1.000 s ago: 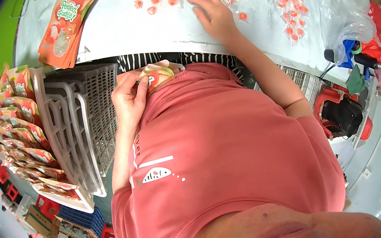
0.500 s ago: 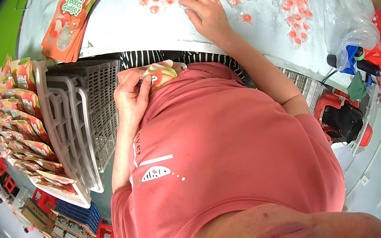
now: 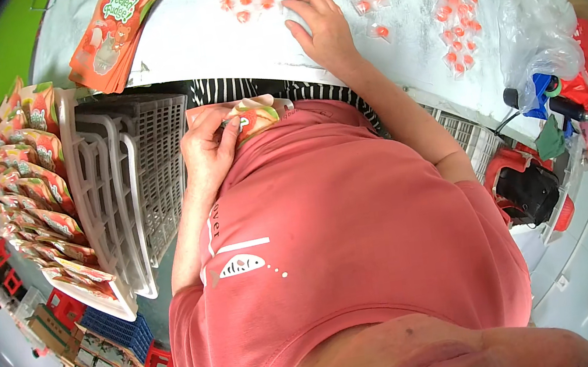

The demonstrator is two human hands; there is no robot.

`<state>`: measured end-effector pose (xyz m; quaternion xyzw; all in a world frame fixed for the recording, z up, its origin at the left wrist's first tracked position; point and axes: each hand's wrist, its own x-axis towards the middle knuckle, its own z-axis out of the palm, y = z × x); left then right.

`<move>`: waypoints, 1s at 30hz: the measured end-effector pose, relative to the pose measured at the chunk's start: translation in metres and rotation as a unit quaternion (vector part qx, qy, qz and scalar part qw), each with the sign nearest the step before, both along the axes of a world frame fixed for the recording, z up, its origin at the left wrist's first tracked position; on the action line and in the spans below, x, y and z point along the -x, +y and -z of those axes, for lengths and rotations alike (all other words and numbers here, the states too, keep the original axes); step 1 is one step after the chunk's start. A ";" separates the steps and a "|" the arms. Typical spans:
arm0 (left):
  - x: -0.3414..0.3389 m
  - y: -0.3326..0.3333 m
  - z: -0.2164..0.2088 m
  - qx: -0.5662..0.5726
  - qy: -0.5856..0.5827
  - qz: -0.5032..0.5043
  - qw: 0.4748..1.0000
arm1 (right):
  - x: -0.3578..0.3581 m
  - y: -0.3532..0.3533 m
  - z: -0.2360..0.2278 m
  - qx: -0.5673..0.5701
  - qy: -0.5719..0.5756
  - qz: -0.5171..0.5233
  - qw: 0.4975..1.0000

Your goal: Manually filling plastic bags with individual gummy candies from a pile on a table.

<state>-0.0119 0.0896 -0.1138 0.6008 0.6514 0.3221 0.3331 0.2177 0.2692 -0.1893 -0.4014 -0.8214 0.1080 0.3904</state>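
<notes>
Head view: left hand (image 3: 208, 149) has thumb and fingers pinched together on a pouch (image 3: 259, 119) at the waist, by the table edge; pouch carries partly visible lettering on a green-and-red print, pale edge curled, film creased. Right hand (image 3: 326, 31) rests at the table, thumb and index well parted, nothing gripped; fingertips just beside five wrapped candies (image 3: 246, 0), contact can't be told. Candies: round, orange-red, crinkly clear film. Bigger candy heap (image 3: 450, 3) right of that hand. White table (image 3: 196, 57), smooth, pale smudges. Left on it, fanned pouch stack (image 3: 115, 40): flat, glossy orange-red, white bubble lettering edged green. Further left, plump printed pouches (image 3: 45, 153) stand in rows in a white plastic crate (image 3: 70, 138); grey lattice crates (image 3: 160, 153) beside it.
</notes>
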 end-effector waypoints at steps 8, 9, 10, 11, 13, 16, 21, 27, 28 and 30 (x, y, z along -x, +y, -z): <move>0.000 0.001 0.007 -0.072 -0.002 0.010 0.997 | 0.057 0.029 -0.001 0.010 -0.126 -0.043 0.991; 0.002 0.000 0.009 -0.071 -0.001 0.001 0.997 | 0.069 0.033 0.002 0.020 -0.154 -0.041 0.987; 0.002 0.001 0.008 -0.073 0.001 0.009 0.997 | 0.077 0.038 0.004 0.032 -0.181 -0.038 0.982; 0.001 0.000 0.009 -0.059 -0.022 -0.002 0.998 | 0.086 0.040 -0.002 0.033 -0.183 -0.026 0.982; 0.002 -0.003 0.013 -0.043 -0.047 -0.005 0.998 | 0.098 0.041 -0.019 0.071 -0.216 -0.079 0.971; 0.003 -0.001 0.011 -0.020 -0.056 0.000 0.998 | 0.096 0.038 -0.007 0.056 -0.046 -0.087 0.994; 0.009 -0.002 0.019 -0.034 -0.052 -0.005 0.998 | 0.010 0.010 -0.032 0.035 0.094 -0.045 0.994; 0.006 0.010 0.015 -0.016 -0.026 0.023 0.999 | -0.111 -0.005 -0.039 0.014 0.089 0.103 0.991; 0.006 0.010 0.013 0.000 -0.027 0.020 0.999 | -0.121 -0.004 -0.037 0.032 0.086 0.124 0.988; 0.002 0.012 0.011 0.013 -0.030 0.021 0.999 | -0.131 0.002 -0.032 0.046 0.083 0.149 0.984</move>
